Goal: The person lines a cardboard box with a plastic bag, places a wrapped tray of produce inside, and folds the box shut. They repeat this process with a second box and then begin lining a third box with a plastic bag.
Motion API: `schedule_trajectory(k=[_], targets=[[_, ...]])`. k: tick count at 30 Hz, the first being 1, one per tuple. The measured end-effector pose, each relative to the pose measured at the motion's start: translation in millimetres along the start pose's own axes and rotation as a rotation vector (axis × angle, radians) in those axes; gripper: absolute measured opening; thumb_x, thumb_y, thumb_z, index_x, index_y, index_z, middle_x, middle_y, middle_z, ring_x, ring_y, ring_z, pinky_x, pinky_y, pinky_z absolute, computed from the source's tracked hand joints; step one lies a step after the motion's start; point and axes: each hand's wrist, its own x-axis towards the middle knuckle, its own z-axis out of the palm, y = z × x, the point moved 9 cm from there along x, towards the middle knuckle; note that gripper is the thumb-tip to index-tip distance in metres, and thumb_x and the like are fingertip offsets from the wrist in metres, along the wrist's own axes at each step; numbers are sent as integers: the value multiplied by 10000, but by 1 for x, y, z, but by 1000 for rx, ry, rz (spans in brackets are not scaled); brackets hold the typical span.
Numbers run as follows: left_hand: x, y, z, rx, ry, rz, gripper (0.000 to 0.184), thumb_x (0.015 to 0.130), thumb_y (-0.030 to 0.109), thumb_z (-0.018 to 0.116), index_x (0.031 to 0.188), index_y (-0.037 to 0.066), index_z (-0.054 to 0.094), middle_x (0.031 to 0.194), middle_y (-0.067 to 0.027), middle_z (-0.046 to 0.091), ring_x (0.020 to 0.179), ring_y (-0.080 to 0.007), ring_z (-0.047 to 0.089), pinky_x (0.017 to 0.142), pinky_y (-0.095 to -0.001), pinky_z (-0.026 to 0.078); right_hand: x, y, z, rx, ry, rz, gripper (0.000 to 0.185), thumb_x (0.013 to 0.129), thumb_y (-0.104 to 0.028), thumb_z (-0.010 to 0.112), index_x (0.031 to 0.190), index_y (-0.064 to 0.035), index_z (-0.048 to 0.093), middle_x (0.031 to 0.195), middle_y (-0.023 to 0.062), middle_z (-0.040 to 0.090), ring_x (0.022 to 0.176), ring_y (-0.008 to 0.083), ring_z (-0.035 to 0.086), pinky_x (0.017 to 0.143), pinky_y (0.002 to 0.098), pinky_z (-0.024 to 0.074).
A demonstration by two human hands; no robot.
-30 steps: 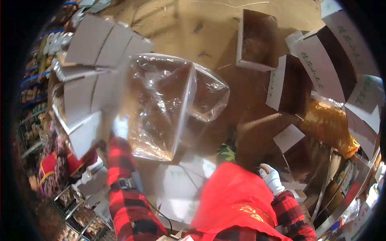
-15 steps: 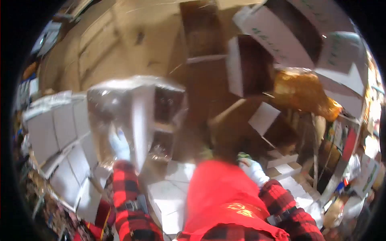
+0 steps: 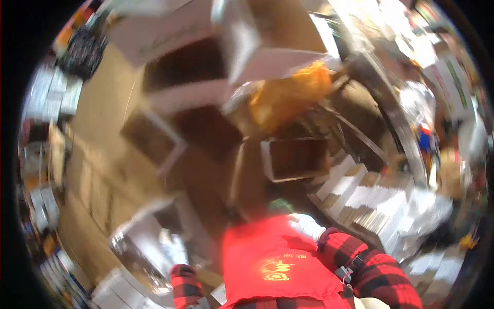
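Observation:
My left hand, in a pale glove, is at a carton wrapped or lined with clear plastic at the lower left. Its fingers are blurred but seem closed on the plastic-covered side. My right hand, also in a pale glove, is bent inward in front of the red apron. Its fingers look curled. Just beyond them shows a blurred green patch, and I cannot make out what it is.
Ahead stand open cartons, one with an orange plastic bag by it. A smaller open box sits nearer. White boxes and clear plastic lie to the right. Brown cardboard covers the left.
My view has turned right, so the cartons and orange bag appear further left. The plastic-covered carton and my left hand sit lower in view. My right hand stays near the apron.

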Motion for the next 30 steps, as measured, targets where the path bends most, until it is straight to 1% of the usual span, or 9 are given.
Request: schedule_trajectory(k=[3,9,11,13,16,18,26,28,30], targets=[[-100,60,178,116,-791,273,363,798,104,509,1141,-13,495,1143,-181,517,1093,-278,474,947,-343,364,-83,47,-28,66,187,75,315,823,-231,456,1067,-54,544,991,171,587,913,340,555,802,403,439],[-300,263,302,-82,-1321,905,329,831,91,518,1145,-6,512,1124,-121,556,1036,-191,517,917,-290,382,-238,192,-7,365,823,349,298,815,-263,458,1004,-61,568,1006,173,580,901,342,552,790,408,439],[-315,267,342,-188,-1596,586,316,832,66,516,1139,-12,511,1105,-96,564,992,-159,530,888,-280,402,-280,228,50,558,865,614,297,805,-266,463,998,-70,576,990,171,586,894,335,558,787,405,439],[-320,290,347,93,-1538,961,279,797,59,473,1065,-2,526,971,-64,584,878,-147,547,801,-258,431,-309,228,116,641,1186,735,278,810,-270,460,961,-68,577,900,171,602,813,335,574,730,416,451],[-373,257,406,125,-1717,547,268,804,79,465,1049,-3,537,959,-86,593,890,-174,553,802,-264,436,-400,245,232,1075,1267,731,180,821,-215,444,806,-73,554,746,125,576,648,285,547,612,380,447],[-460,239,402,876,-1270,2090,275,846,233,441,994,41,572,913,-83,614,818,-219,576,743,-351,462,-401,275,337,710,1494,653,144,796,-58,413,745,-104,540,680,83,522,596,248,515,579,364,434],[-540,187,444,906,-1759,1465,319,784,265,480,998,51,578,959,-143,607,899,-328,561,768,-379,453,-601,247,495,1069,1199,2002,530,776,-329,535,1210,-46,424,1131,119,534,1017,279,521,851,352,428],[-584,195,410,1012,-1553,2334,234,682,102,529,887,9,593,952,-142,587,907,-296,550,820,-363,450,-658,218,563,1386,917,2373,670,841,-437,463,1327,-21,266,1123,117,545,989,255,538,814,388,446],[-624,204,372,1067,-1420,2637,228,682,121,538,870,8,599,935,-146,592,889,-298,556,812,-366,452,-685,208,652,1289,1486,2537,703,776,-439,560,1273,-10,310,1177,178,474,1056,284,483,857,408,414]])
